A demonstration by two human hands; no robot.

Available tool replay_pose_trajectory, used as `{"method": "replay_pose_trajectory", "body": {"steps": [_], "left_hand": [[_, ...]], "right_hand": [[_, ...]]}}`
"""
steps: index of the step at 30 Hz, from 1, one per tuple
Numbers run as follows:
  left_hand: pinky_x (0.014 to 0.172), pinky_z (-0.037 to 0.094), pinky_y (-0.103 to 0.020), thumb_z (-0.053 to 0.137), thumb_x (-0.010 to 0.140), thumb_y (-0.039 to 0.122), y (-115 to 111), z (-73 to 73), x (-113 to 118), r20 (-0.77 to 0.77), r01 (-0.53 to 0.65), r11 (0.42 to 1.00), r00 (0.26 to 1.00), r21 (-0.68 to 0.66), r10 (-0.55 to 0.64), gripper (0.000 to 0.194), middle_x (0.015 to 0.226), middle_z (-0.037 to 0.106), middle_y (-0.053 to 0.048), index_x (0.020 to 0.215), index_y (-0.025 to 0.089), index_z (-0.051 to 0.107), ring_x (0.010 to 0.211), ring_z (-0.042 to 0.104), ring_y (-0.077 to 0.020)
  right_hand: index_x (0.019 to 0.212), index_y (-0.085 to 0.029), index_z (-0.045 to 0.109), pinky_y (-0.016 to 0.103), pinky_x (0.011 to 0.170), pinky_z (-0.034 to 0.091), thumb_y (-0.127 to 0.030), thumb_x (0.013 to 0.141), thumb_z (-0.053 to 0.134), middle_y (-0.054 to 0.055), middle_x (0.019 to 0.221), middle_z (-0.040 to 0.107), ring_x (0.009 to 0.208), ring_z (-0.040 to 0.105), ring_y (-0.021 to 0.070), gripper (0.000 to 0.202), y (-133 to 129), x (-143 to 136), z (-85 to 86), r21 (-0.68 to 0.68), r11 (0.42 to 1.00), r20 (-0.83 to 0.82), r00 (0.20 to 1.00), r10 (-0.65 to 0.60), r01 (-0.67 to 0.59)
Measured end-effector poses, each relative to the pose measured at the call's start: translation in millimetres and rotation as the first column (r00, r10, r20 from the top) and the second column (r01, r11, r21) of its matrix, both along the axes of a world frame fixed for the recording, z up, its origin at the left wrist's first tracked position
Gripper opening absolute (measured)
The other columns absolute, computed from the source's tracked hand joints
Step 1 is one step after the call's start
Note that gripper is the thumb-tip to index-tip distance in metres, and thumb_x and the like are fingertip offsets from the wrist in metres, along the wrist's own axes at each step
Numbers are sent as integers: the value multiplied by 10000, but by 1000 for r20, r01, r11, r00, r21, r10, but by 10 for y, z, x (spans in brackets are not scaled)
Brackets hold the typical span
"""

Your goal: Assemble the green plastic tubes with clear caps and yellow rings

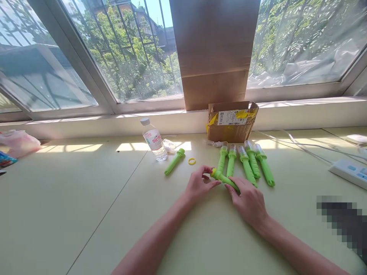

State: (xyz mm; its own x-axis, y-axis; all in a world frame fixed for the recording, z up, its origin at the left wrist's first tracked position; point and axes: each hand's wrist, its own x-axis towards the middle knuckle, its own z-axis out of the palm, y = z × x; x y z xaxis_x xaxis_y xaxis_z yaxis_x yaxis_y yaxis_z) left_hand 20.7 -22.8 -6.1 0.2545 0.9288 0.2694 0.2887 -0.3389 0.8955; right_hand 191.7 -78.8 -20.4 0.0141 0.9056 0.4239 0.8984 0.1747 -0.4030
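My right hand is wrapped round the body of a green handle low over the table. At its left end, my left hand pinches a yellow ring around the head. Just beyond, several green handles with clear bristle-like or capped tops, one of them a green handle, lie side by side. To the left, a single green handle without a clear top rests near a loose yellow ring.
A water bottle stands tilted in view beside a small clear bag. Behind the handles is an open cardboard box. A white power strip with cables lies right; a pink plastic bag lies far left.
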Motion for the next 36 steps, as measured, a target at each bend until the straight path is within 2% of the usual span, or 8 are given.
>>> {"method": "replay_pose_trajectory", "body": {"steps": [4,8,11,14,20,27,33,36], "left_hand": [[766,519,-335,697,696,300,-1,-31,0,-20,0,999,1000,32,0,258,997,666,-55,853,185,528,884,628,-177],[765,521,-338,687,705,311,-10,-53,-1,-46,-22,999,999,44,24,245,961,663,-37,850,188,532,833,623,-164],[755,525,-337,692,701,313,-12,-55,3,-49,-44,997,998,69,48,250,938,663,-34,850,189,535,810,621,-159],[747,529,-345,700,694,319,-11,-52,11,-34,-58,994,998,90,61,259,937,667,-41,845,186,536,808,623,-163],[746,531,-355,692,704,344,-10,-50,14,-46,-59,993,997,106,64,275,947,665,-50,863,185,533,809,623,-166],[757,531,-352,691,703,319,-17,-49,12,-68,-42,991,996,129,51,272,965,663,-35,888,197,532,840,629,-170],[735,537,-336,692,703,337,-20,-32,13,-50,-55,994,997,97,60,257,955,668,-39,852,193,540,780,625,-154],[741,532,-334,687,709,339,-14,-33,9,-53,-44,996,997,82,48,247,952,670,-42,843,190,541,795,628,-158]], "right_hand": [[1034,-209,617,260,583,408,-334,888,408,45,944,670,807,613,178,284,18,15,-5,-10,999,-30,999,39,-39],[1090,-237,584,257,562,417,-338,833,478,36,980,675,784,630,186,296,50,34,-9,-22,999,-57,997,42,-44],[1068,-242,576,253,541,405,-319,807,496,18,919,681,733,629,181,284,58,39,-7,-35,999,-46,998,37,-39],[1020,-239,577,248,545,399,-296,818,476,8,871,676,714,620,169,233,48,34,7,-36,998,-77,996,52,-55],[1004,-236,577,254,614,417,-311,839,492,10,946,650,756,612,156,200,29,25,42,-35,996,-162,984,74,-81],[1013,-225,599,256,586,413,-352,866,457,23,899,659,684,603,149,241,27,33,12,-29,997,-149,986,69,-74],[987,-229,634,261,579,426,-379,871,436,39,953,681,791,634,182,275,40,26,-11,-19,999,-66,997,34,-35],[1060,-238,602,262,607,443,-352,837,482,32,1025,671,868,633,194,278,52,29,-13,-21,998,-65,996,63,-65]]}}
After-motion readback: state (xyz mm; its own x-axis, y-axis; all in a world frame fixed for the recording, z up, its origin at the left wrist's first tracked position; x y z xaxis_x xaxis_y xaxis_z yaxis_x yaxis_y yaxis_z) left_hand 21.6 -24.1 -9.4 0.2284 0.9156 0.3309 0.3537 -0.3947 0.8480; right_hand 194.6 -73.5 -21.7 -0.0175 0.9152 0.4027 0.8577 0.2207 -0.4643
